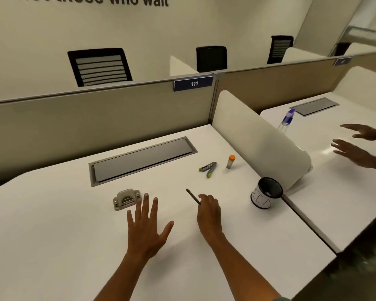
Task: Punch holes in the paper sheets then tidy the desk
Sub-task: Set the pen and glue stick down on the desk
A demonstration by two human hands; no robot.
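Observation:
A grey hole punch (126, 199) stands on the white desk (52, 224). My left hand (147, 227) hovers flat just to its right, fingers spread, holding nothing. My right hand (209, 212) grips a dark pen (193, 196) that points up and to the left. A black-rimmed white pen cup (266, 195) stands at the desk's right edge. Two grey markers with green tips (208, 167) and a glue stick with an orange cap (230, 162) lie further back. No paper sheets are in view.
A grey cable hatch (142, 159) is set into the desk. A white divider (258, 135) separates the neighbouring desk, where another person's two hands (354, 146) reach in beside a blue-capped bottle (287, 119). A partition labelled 111 (193, 83) runs behind.

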